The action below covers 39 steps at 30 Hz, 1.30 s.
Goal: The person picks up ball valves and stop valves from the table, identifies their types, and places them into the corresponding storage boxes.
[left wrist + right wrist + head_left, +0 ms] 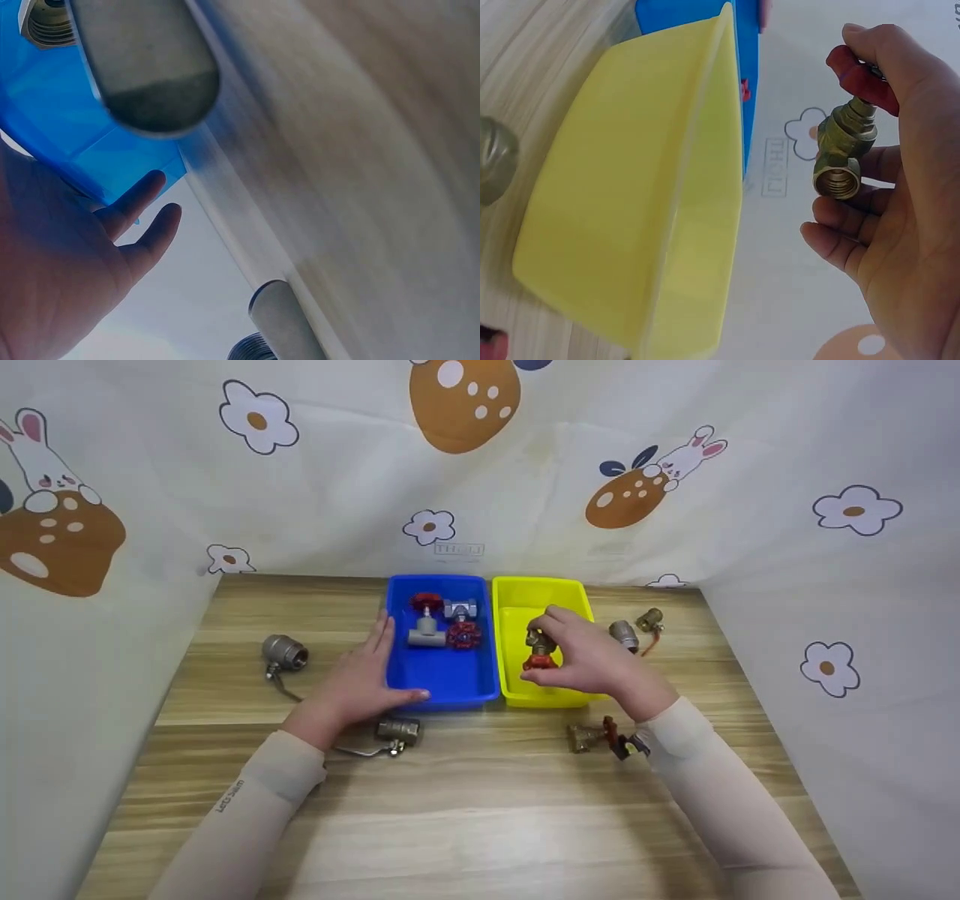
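Observation:
My right hand [589, 652] grips a brass valve with a red handwheel [844, 142] above the yellow tray [541, 699]. In the right wrist view the thumb lies on the handwheel, the fingers curl behind the brass body, and a threaded opening shows. At the left side of the blue tray [442, 682], my left hand [349, 686] has its fingers extended along the wall and its thumb at the front rim. Inside that tray lie a pale valve with a red handwheel [427, 631] and a silvery valve with a red handwheel [461, 610].
A large ball valve [283, 651] lies left of the blue tray. Another ball valve [397, 730] lies in front of it. Right of the yellow tray are a silvery valve [623, 635] and a small brass valve [650, 619]. A brass valve [583, 737] lies near the right sleeve.

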Each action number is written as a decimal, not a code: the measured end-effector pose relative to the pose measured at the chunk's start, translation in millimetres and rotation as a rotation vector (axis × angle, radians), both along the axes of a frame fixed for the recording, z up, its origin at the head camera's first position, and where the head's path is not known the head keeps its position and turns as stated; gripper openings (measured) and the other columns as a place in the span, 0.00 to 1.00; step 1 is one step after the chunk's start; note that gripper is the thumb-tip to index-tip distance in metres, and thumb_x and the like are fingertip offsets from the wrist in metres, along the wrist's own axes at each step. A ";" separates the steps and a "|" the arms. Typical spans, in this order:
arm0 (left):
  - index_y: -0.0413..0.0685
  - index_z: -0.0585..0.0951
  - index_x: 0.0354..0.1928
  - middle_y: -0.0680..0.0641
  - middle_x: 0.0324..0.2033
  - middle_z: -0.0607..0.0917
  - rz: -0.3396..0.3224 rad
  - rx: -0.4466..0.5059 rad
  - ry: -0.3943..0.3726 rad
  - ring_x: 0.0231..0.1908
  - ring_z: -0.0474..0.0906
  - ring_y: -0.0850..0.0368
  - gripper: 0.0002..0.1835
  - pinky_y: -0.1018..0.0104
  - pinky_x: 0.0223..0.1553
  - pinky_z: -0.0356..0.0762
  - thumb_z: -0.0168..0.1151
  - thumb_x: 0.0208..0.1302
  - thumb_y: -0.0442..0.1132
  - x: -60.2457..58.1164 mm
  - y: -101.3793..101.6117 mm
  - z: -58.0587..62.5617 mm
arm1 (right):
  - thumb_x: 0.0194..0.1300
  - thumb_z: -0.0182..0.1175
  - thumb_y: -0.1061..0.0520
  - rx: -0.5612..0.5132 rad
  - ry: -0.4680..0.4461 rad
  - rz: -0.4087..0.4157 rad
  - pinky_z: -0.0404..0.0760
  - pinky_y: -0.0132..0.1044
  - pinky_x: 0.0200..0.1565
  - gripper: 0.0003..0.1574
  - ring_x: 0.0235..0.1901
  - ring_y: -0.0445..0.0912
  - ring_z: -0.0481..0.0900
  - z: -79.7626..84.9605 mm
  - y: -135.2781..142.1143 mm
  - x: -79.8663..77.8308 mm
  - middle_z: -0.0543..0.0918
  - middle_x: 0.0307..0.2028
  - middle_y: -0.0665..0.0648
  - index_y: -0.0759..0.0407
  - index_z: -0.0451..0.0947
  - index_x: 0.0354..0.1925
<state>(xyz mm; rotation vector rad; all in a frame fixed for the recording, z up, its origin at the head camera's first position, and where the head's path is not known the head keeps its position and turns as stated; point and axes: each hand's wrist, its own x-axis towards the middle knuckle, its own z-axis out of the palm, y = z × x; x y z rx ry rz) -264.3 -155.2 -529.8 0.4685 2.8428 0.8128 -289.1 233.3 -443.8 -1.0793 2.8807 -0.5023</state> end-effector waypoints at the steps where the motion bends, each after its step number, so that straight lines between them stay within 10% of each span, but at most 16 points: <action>1: 0.45 0.37 0.90 0.43 0.89 0.32 0.000 0.001 -0.001 0.82 0.53 0.23 0.76 0.23 0.77 0.54 0.70 0.62 0.79 -0.1 0.0 0.3 | 0.66 0.75 0.28 -0.003 0.001 0.005 0.81 0.45 0.48 0.45 0.45 0.49 0.75 0.9 -3.0 -0.5 0.76 0.47 0.53 0.58 0.79 0.64; 39: 0.48 0.35 0.91 0.44 0.89 0.31 0.003 0.021 -0.012 0.84 0.50 0.27 0.76 0.23 0.78 0.52 0.70 0.61 0.80 0.6 -0.6 -0.3 | 0.65 0.76 0.29 0.200 -0.148 0.093 0.85 0.45 0.58 0.48 0.51 0.49 0.77 16.7 -93.8 -33.2 0.78 0.52 0.52 0.56 0.78 0.69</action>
